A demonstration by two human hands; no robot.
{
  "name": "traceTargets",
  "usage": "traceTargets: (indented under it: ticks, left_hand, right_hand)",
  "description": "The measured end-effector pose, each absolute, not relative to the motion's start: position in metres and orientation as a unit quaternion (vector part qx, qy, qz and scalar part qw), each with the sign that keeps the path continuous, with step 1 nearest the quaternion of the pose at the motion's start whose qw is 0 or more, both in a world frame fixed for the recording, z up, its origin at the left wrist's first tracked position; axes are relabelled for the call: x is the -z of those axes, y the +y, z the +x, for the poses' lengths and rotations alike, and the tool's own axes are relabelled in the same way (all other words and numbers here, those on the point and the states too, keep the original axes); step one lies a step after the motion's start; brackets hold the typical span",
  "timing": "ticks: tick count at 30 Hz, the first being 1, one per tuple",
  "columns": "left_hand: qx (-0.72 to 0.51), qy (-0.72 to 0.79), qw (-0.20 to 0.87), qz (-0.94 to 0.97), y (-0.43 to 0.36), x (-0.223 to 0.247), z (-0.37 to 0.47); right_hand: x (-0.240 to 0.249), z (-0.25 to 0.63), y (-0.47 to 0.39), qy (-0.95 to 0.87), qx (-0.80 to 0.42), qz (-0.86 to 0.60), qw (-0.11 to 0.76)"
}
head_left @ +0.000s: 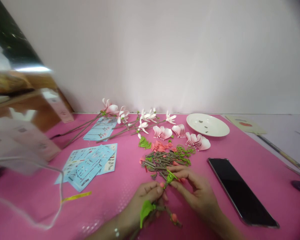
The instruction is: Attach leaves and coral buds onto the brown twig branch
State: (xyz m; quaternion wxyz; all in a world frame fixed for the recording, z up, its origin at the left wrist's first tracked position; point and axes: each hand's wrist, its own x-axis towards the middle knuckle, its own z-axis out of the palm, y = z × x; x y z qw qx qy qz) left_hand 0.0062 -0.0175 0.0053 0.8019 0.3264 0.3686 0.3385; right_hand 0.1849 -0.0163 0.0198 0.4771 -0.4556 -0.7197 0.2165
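My left hand (150,195) is closed around a brown toy flower branch (161,208). It carries a green leaf (146,210) and small coral buds (174,217). A green leaf-like piece (170,177) sits at the branch's upper end, pinched between the thumb and fingers of my right hand (192,186). Just beyond both hands lies a pile of brown stem pieces (160,160). Green rings (186,150), coral pieces (160,146) and green leaves (144,142) lie around that pile.
Pink-white petals (197,141) lie in rows behind the pile. Finished-looking magnolia stems (122,115) rest farther back. Blue instruction sheets (90,165), boxes (22,140) and a white cable (61,186) are leftward. A white plate (216,131) and a phone (242,191) are rightward.
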Motion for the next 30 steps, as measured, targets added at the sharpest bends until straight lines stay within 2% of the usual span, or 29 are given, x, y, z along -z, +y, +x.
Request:
traceTargets:
  ticks: [7, 15, 23, 30]
  left_hand:
    - [-0.315, 0.363, 0.816, 0.322, -0.0165, -0.0017, 0.0037]
    - [-0.311, 0.355, 0.823, 0.315, -0.0161, -0.0038, 0.0023]
    - [-0.324, 0.354, 0.819, 0.315, -0.0157, 0.0001, 0.0030]
    - [-0.315, 0.357, 0.818, 0.324, -0.0154, -0.0017, 0.0019]
  right_hand:
    - [-0.0189, 0.1842, -0.0171, -0.701, -0.248, -0.457, 0.488]
    - [-0.0201, 0.1836, -0.0193, -0.705, -0.238, -0.473, 0.471]
    - [-0.0198, 0.1836, -0.0173, -0.721, -0.207, -0.439, 0.494]
    - [-0.0270, 0.1892, -0.0198, -0.683, -0.300, -0.457, 0.484]
